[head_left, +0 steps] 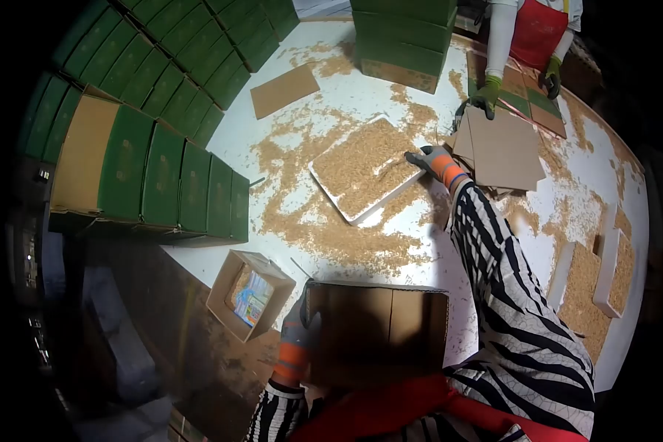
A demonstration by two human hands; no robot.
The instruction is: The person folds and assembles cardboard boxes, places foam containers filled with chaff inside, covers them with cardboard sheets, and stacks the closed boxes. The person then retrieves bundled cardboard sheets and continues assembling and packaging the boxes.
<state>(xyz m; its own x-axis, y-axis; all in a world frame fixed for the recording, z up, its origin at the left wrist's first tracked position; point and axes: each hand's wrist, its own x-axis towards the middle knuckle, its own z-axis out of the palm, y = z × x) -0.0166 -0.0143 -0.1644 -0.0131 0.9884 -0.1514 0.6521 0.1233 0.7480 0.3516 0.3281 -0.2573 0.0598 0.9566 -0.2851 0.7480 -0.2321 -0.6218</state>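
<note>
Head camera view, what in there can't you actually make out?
All in the head view:
Open box: its lower inside is lost in shadow.
White tray: tan flakes cover whatever lies beneath.
Right hand: its own back hides whether it grips the tray.
Packet in the small carton: its print is too small to read.
Co-worker: head cut off by the top edge.

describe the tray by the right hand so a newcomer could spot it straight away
Find the white table, then its middle, where loose tan shavings are scattered. There lies a white-walled tray filled with shavings. Unlike the similar trays near the table's right edge, it has the gloved right hand at its right corner.
</note>
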